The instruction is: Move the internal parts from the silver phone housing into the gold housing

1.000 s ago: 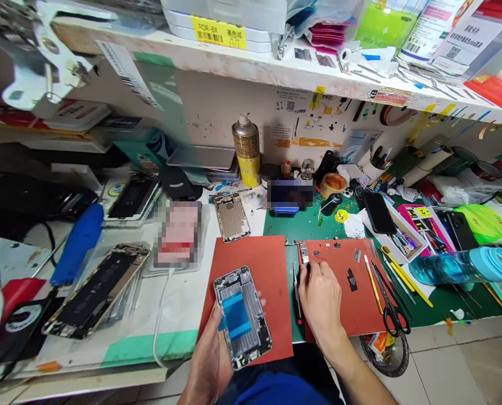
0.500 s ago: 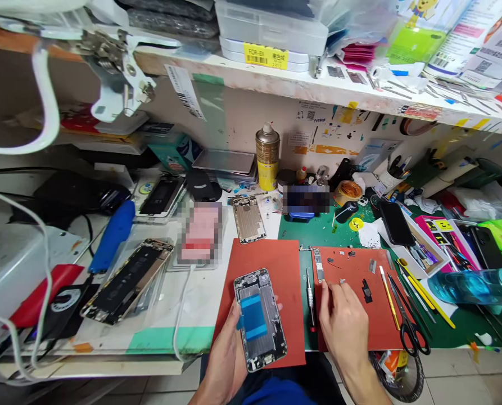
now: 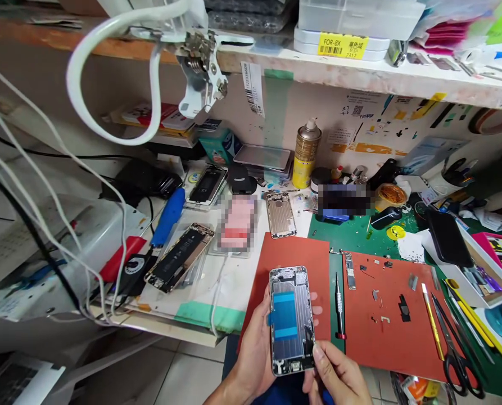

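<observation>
Far past both hands, up high, there is a long white shelf [image 3: 360, 70]. Under it is a big table [image 3: 257, 253] that spreads out in front of the hands. The left red mat [image 3: 305, 253] is right behind the left hand. The right red mat [image 3: 381, 351] is past the right hand and to its right. Well past the left hand stands a tall spray can [image 3: 305, 160], gold on top and yellow below.

The left hand [image 3: 254, 343] holds a silver phone shell [image 3: 301, 349]. Its thumb is on the left edge, and its fingers go under, so the tips peek out on the right side. The right hand [image 3: 339, 371] is at the bottom right corner of the phone shell. Its thumb and fingers are bent close together, but I cannot tell if they pinch the edge or a tiny thing. So the phone shell is between the two hands.

To the left of the left hand lies an open phone [image 3: 181, 259] with a black battery. Farther past the left hand lies a gold phone shell [image 3: 281, 216]. Black scissors [image 3: 453, 346] lie to the right of the right hand. A screwdriver [image 3: 339, 315] with a red end is just past the right hand. Blue film [image 3: 285, 316] sits on the silver phone shell, near the left thumb. A thin circuit board [image 3: 350, 271] is farther past the right hand.
</observation>
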`<state>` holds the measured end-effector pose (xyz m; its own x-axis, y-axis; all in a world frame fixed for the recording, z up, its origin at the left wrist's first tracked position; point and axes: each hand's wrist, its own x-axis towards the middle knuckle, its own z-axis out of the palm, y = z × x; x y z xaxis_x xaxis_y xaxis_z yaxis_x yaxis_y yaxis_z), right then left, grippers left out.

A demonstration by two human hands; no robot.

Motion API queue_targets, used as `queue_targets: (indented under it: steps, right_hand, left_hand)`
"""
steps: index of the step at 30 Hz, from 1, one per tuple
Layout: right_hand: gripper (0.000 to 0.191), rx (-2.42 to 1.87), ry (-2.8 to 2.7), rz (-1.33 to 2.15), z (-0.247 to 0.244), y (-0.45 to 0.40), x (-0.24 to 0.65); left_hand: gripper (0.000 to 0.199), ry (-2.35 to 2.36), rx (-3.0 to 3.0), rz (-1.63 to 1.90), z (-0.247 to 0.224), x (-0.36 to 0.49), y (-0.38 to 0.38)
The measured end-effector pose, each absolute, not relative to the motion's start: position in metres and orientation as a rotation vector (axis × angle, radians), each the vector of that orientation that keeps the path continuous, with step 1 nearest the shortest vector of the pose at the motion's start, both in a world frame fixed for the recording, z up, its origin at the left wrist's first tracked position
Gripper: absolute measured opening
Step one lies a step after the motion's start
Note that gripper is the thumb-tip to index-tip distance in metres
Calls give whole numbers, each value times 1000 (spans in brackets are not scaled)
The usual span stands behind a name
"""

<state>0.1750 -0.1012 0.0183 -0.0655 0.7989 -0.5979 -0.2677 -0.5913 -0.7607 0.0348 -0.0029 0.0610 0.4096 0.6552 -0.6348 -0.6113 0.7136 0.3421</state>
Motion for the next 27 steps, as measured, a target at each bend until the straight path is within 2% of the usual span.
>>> queue_targets:
  steps: [5,16,27]
  right_hand:
    - [56,-1220,-624,1809,29,-101,175]
    - [57,-1207,-725,1768,36,-123,174]
    - [58,-1188,-724,1761,37,-133,174]
  left_hand:
    - [76,801,118,746,68,33,-9]
    - [77,892,168,751,71,30,-33]
    - [69,788,161,788,74,30,-44]
